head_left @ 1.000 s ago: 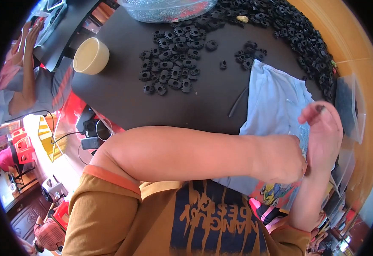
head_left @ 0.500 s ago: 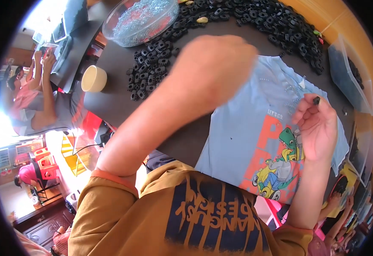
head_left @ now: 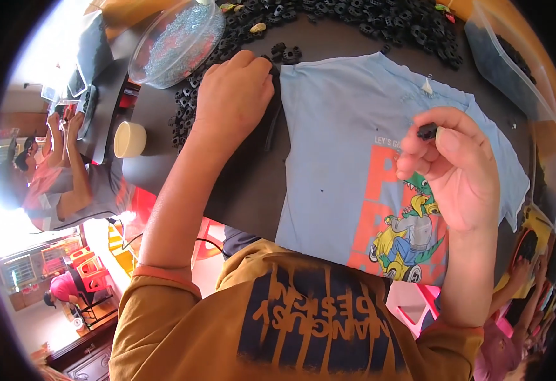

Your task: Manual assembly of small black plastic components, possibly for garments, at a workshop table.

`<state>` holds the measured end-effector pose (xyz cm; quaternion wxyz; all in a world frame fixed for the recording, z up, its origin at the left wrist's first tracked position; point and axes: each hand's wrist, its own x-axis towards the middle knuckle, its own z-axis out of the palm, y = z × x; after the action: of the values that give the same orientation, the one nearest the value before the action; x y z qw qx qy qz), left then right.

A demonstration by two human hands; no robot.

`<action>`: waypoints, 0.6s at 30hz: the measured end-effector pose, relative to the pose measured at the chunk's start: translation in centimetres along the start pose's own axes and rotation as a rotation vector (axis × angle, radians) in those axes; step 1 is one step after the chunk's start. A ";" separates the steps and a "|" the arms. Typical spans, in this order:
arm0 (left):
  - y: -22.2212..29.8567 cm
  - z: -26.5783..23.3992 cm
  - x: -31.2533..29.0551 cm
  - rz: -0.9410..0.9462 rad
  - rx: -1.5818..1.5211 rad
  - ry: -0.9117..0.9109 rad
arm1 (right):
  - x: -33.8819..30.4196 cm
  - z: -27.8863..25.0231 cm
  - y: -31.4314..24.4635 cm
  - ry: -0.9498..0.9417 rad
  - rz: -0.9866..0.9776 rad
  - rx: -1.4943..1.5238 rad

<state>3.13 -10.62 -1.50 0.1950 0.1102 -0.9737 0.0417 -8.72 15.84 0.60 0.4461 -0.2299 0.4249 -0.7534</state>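
My right hand (head_left: 459,168) is raised over a light blue printed T-shirt (head_left: 329,133), pinching a small black plastic part (head_left: 427,131) between thumb and fingers. My left hand (head_left: 235,95) is closed over the dark table, left of the shirt, by the black parts. Its fingers curl away from view, so what they hold, if anything, is hidden. A few loose black parts (head_left: 287,53) lie just beyond it. Many more form a long pile (head_left: 392,22) along the far side. Small clear bits and a white tag (head_left: 427,87) lie near the shirt's far edge.
A round clear tub (head_left: 179,44) of tiny bluish clear pieces stands at the far left. Nearer is a cream cup (head_left: 130,140). A clear plastic bin (head_left: 513,60) with black parts stands at the far right. Other people sit at both sides.
My left hand has moved from over the shirt leftward to the black parts. The right hand has shifted slightly left, and its black part now shows more plainly. The whole view has shifted a little.
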 end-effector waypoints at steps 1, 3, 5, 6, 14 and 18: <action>-0.1 0.0 0.0 0.018 0.010 0.036 | 0.1 0.4 0.0 0.030 -0.001 0.003; 0.4 -0.4 0.1 -0.033 -0.077 0.061 | 0.1 0.5 -0.1 0.065 0.000 0.007; 1.1 -1.6 0.1 -0.127 -0.280 0.068 | 0.3 0.1 -0.1 0.054 0.034 -0.028; 2.0 -2.3 0.1 -0.122 -0.283 0.061 | 0.3 0.1 0.0 0.063 0.035 -0.024; 11.1 -4.5 0.2 -0.210 -1.289 -0.151 | 0.7 1.1 1.3 0.285 -0.009 0.062; 12.1 -2.8 1.0 0.021 -1.069 -0.061 | 0.2 0.5 1.6 0.269 -0.016 0.180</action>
<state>0.50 1.32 0.95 0.1951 -0.0130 -0.8655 -0.4611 -7.70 15.08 -0.51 0.3979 -0.0896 0.4099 -0.8159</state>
